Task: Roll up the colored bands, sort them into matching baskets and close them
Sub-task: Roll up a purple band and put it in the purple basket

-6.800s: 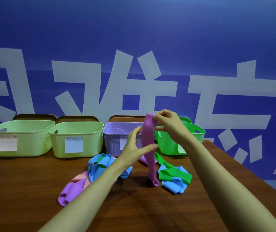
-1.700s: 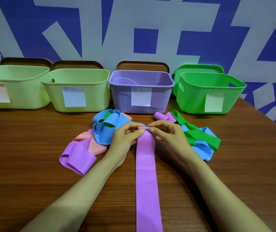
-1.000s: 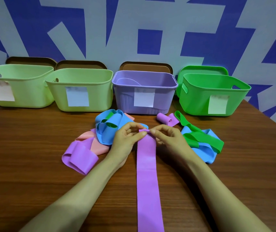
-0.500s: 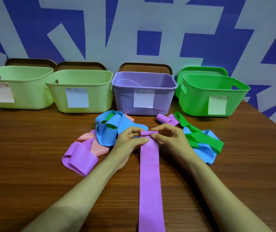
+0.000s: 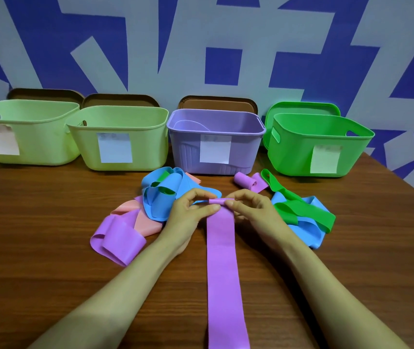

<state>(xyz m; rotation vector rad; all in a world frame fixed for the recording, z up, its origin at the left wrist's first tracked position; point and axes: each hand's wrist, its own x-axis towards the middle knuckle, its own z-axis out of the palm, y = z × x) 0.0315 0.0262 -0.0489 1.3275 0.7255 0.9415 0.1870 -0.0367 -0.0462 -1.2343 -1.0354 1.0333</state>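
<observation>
Head view: blue-and-grey patterned wall (image 5: 201, 34) behind a wood-grain table (image 5: 37, 235), with the open purple basket (image 5: 185, 152) at its far edge. On the table the purple band (image 5: 222, 260) lies flat, running toward the person. The left hand (image 5: 188, 212) and right hand (image 5: 253, 210) pinch its far end, which is curled into a small roll (image 5: 217, 200). Judged light, soft and stretchy, prone to unrolling; grip the roll's edges and keep tension.
</observation>
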